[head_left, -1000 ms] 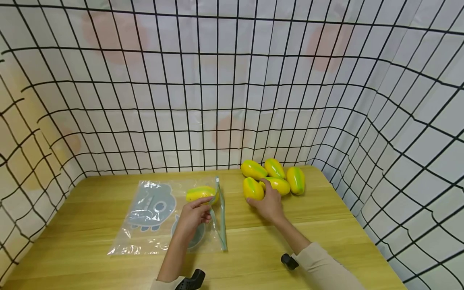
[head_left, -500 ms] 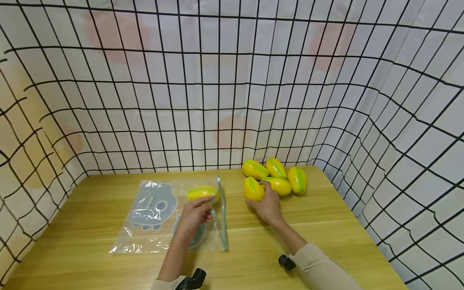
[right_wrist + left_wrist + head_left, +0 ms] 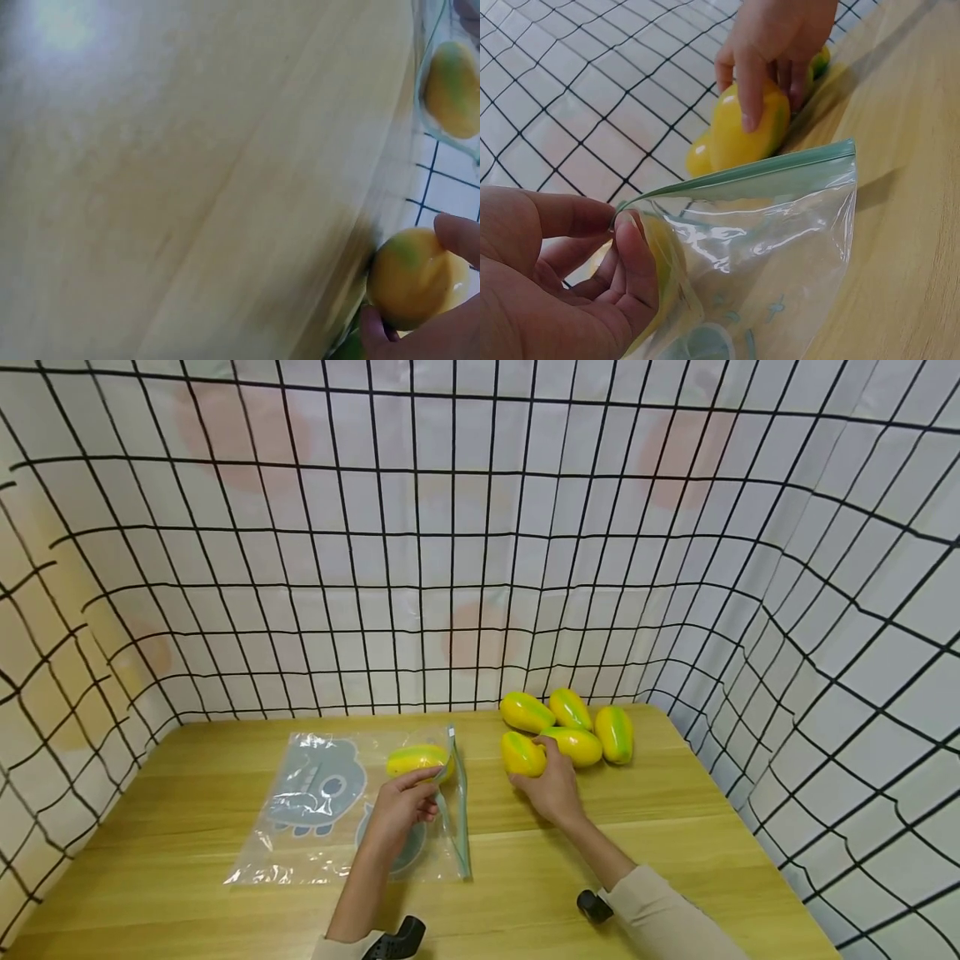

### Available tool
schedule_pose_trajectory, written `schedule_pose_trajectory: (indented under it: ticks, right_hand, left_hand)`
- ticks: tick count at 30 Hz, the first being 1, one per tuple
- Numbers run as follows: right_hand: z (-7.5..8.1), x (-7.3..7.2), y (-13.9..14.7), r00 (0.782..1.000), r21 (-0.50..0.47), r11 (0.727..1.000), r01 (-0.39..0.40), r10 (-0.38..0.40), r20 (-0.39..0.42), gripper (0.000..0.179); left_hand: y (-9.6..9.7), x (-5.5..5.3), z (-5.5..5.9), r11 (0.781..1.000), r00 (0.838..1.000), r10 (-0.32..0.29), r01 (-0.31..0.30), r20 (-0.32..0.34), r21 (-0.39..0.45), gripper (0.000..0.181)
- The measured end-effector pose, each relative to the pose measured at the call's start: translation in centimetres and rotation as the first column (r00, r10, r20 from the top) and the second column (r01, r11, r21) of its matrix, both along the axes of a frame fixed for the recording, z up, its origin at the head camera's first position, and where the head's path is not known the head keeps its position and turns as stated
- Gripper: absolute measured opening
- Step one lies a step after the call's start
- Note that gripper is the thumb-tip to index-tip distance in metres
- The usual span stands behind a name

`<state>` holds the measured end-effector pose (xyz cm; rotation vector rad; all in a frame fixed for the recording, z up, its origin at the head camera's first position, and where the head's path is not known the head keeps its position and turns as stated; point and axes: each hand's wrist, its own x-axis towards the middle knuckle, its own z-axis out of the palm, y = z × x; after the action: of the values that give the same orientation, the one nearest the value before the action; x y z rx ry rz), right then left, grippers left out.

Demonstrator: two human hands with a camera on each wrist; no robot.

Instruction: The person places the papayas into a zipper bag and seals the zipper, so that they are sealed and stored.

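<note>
A clear zip bag (image 3: 315, 852) with a grey-blue animal print lies on the table, with one yellow-green mango (image 3: 411, 761) inside. My left hand (image 3: 401, 810) pinches the green zip edge between thumb and fingertips, and the left wrist view shows the bag's mouth lifted there. To the right of the bag, my right hand (image 3: 555, 783) grips another mango (image 3: 521, 755), thumb on the near side and fingers at the far side. In the right wrist view that mango (image 3: 409, 281) sits between the thumb and a finger, its lower part partly hidden by the hand.
Several more mangoes, such as the one at the right end (image 3: 614, 735), lie close together behind and beside my right hand. A black wire mesh (image 3: 465, 568) with a pale printed cloth behind it walls in the wooden table (image 3: 525, 893) at the back and sides.
The mango in my right hand has tilted and shifted very slightly left and toward me. My left hand keeps its pinch on the bag's edge.
</note>
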<state>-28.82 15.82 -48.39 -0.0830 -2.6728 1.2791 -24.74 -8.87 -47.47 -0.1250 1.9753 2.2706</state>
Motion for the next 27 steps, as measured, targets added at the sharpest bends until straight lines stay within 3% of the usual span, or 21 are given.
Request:
schedule_pose_trajectory:
  ticks: [8, 17, 27]
  right_hand:
    - [1.6, 0.8, -0.7, 0.989, -0.048, 0.990, -0.133, 0.136, 0.064, 0.072]
    - [4.0, 1.7, -1.3, 0.947, -0.132, 0.964, -0.231, 0.254, 0.198, 0.070]
    - [4.4, 1.8, -1.6, 0.893, -0.245, 0.929, -0.276, 0.342, 0.293, 0.066]
  left_hand:
    - [-0.1, -0.2, 0.0, 1.000, 1.000, 0.006, -0.006, 0.001, -0.008, 0.034]
    - [-0.1, -0.3, -0.2, 1.000, 1.000, 0.003, -0.003, -0.002, -0.003, 0.034]
    - [-0.1, -0.2, -0.3, 1.000, 1.000, -0.001, 0.001, 0.001, 0.005, 0.035]
